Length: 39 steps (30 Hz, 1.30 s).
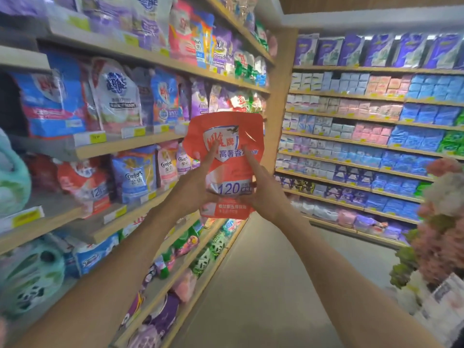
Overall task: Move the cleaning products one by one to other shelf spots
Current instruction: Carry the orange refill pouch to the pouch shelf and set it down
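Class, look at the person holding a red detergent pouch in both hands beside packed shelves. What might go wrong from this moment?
1. The red pouch is in mid-air, gripped only by the left hand and right hand around its lower half. The soft pack may sag and slip to the floor.
2. The shelves at left are crowded with leaning packs, so pushing it in may topple neighbours such as the Comfort pouches.
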Tool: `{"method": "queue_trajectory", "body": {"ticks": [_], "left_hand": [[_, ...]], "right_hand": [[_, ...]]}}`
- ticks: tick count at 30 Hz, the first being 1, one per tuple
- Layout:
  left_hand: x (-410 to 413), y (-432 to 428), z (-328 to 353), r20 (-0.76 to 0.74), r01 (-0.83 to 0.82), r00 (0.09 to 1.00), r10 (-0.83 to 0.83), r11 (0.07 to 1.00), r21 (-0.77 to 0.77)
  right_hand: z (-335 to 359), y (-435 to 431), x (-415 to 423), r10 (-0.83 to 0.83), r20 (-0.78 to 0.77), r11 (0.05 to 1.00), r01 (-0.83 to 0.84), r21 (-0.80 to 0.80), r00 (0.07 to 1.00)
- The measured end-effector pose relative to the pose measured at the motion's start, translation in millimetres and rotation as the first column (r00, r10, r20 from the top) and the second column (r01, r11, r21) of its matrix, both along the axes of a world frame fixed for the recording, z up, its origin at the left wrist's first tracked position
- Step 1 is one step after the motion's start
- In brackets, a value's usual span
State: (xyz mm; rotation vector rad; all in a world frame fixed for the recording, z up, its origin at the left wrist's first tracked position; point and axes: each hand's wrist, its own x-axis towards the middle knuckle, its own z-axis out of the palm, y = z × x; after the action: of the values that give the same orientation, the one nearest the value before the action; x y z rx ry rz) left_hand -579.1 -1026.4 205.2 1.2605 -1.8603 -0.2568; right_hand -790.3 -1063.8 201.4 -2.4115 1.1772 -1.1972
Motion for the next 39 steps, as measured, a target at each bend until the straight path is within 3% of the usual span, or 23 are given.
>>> {"method": "queue_trajectory", "body": {"ticks": [11, 22, 27, 32, 39], "left_hand": [[1, -104, -24, -0.025, -0.295, 0.955, 0.295, 0.955, 0.027], [106, -117, -45, -0.040, -0.562, 0.825, 0.564, 0.825, 0.057], [153, -101, -53, -0.009, -0.654, 0.756, 0.655, 0.755, 0.041], [184, -88, -65, 0.046, -0.790, 0.612, 0.789, 0.613, 0.002], [204, -94, -71, 0.066, -0.872, 0.489, 0.870, 0.488, 0.035]], "right_hand": [[-20, -172, 21, 0.358, -0.006, 0.933, -0.358, 0.028, 0.934], [-40, -229, 159, 0.626, 0.007, 0.778, -0.625, 0.062, 0.780], [-51, -229, 226, 0.704, 0.024, 0.707, -0.704, 0.068, 0.709], [-59, -233, 281, 0.795, 0.021, 0.603, -0.793, 0.081, 0.607], [-73, -257, 335, 0.877, 0.035, 0.474, -0.875, 0.100, 0.479]]}}
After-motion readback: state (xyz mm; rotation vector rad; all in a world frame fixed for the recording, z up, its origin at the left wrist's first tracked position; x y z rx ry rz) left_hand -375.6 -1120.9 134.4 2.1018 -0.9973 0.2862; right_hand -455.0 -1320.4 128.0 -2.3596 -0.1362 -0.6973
